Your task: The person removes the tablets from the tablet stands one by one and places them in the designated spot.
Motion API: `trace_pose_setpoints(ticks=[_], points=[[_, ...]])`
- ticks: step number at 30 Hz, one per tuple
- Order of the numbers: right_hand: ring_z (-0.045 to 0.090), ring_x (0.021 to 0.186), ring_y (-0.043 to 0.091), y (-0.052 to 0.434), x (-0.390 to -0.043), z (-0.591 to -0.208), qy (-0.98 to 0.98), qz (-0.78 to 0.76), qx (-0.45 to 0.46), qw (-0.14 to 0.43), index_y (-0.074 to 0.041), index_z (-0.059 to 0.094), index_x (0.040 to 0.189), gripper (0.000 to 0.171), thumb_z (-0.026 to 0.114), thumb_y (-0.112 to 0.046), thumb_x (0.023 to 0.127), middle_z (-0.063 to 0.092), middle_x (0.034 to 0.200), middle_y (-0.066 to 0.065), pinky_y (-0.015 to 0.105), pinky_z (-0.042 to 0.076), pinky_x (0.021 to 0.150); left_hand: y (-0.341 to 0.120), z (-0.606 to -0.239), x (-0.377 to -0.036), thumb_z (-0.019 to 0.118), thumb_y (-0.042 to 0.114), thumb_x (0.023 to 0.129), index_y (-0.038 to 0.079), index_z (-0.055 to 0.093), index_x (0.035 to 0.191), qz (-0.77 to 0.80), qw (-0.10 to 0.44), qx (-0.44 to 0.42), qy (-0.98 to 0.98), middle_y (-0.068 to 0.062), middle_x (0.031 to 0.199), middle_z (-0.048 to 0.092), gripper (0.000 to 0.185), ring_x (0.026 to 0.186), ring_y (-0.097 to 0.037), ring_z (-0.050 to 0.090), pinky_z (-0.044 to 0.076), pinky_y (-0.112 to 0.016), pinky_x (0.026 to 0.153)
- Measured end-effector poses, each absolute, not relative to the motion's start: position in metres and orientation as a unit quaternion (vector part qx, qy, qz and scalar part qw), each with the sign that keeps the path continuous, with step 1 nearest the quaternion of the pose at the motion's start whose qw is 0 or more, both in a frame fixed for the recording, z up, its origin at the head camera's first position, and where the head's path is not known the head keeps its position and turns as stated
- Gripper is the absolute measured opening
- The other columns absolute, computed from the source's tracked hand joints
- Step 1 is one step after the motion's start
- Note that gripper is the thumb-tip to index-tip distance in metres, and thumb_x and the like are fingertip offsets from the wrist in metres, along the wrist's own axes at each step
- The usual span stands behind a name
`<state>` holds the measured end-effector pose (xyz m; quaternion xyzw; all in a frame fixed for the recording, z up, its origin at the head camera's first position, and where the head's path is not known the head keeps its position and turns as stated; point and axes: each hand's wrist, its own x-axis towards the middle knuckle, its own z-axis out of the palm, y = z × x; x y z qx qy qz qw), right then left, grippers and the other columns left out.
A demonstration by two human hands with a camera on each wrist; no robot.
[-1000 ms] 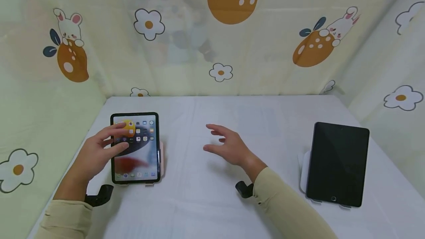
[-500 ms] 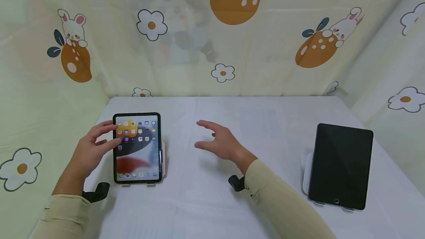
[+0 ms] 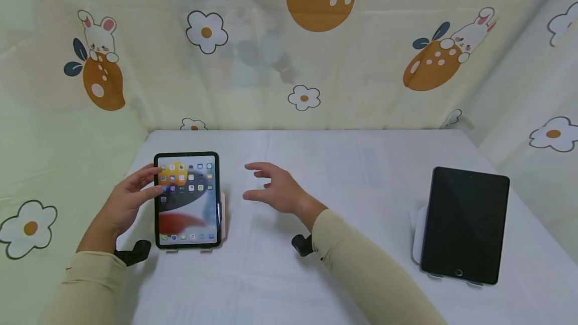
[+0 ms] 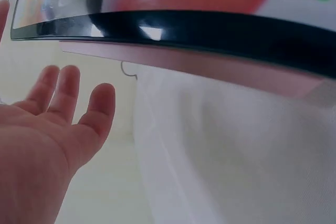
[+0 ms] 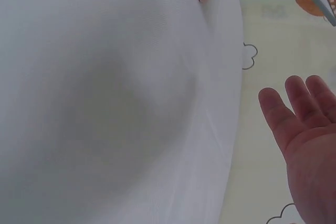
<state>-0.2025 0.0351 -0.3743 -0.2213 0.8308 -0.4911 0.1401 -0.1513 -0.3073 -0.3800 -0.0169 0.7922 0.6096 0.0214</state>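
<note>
Left hand (image 3: pixel 124 202) sits loose-fingered at the lit tablet (image 3: pixel 187 199)'s left edge, gripping nothing; right hand (image 3: pixel 275 192) hovers spread over the white surface (image 3: pixel 316 164), empty too.

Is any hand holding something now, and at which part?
Nothing is held. The left hand lies open at the lit tablet's left edge; contact cannot be told. The right hand hovers open over the table.

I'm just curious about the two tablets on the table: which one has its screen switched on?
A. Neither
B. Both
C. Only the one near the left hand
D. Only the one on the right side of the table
C: the lit tablet by the left hand shows coloured app icons, while the dark tablet on its stand at the right is plain black.
</note>
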Motion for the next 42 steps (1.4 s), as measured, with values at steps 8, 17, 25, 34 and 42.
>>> trace_pose_setpoints(ticks=[8,17,25,34,42], points=[[0.049,0.132,0.02,0.024,-0.205,-0.374,0.831,-0.481,-0.23,0.16,-0.023,0.05,0.147,0.066,0.078,-0.03,0.088,0.046,0.15,-0.004,0.041,0.047,0.101,-0.311,-0.386,-0.156,0.059,0.02,0.103,0.031,0.057,0.137,0.615,0.052,0.008,0.787,-0.014,0.146,0.037,0.036,0.125,-0.021,0.04,0.042,-0.022,0.098],[0.05,0.13,0.019,0.006,-0.21,-0.368,0.833,-0.457,-0.259,0.174,-0.022,0.048,0.148,0.066,0.077,-0.029,0.089,0.049,0.148,-0.001,0.041,0.047,0.1,-0.311,-0.387,-0.162,0.054,0.017,0.104,0.039,0.063,0.127,0.652,0.099,0.035,0.751,-0.011,0.146,0.029,0.033,0.123,-0.022,0.035,0.047,-0.021,0.091],[0.049,0.128,0.02,-0.009,-0.211,-0.365,0.804,-0.486,-0.272,0.21,-0.02,0.046,0.149,0.066,0.076,-0.026,0.09,0.049,0.147,0.002,0.037,0.047,0.1,-0.308,-0.387,-0.166,0.055,0.02,0.104,0.04,0.065,0.121,0.657,0.106,0.016,0.746,-0.015,0.151,0.023,0.028,0.129,-0.028,0.027,0.045,-0.02,0.091],[0.053,0.121,0.019,-0.018,-0.212,-0.365,0.776,-0.521,-0.272,0.229,-0.018,0.047,0.148,0.064,0.075,-0.023,0.091,0.052,0.14,0.002,0.032,0.05,0.093,-0.307,-0.386,-0.167,0.056,0.019,0.104,0.041,0.067,0.115,0.661,0.107,0.014,0.743,-0.013,0.149,0.025,0.027,0.129,-0.027,0.027,0.044,-0.021,0.092],[0.057,0.114,0.019,-0.023,-0.213,-0.369,0.746,-0.561,-0.25,0.256,-0.017,0.046,0.149,0.065,0.075,-0.02,0.091,0.055,0.134,0.005,0.033,0.05,0.092,-0.309,-0.386,-0.167,0.056,0.016,0.103,0.042,0.067,0.111,0.663,0.107,0.015,0.741,-0.008,0.141,0.034,0.029,0.123,-0.023,0.032,0.046,-0.024,0.09]])
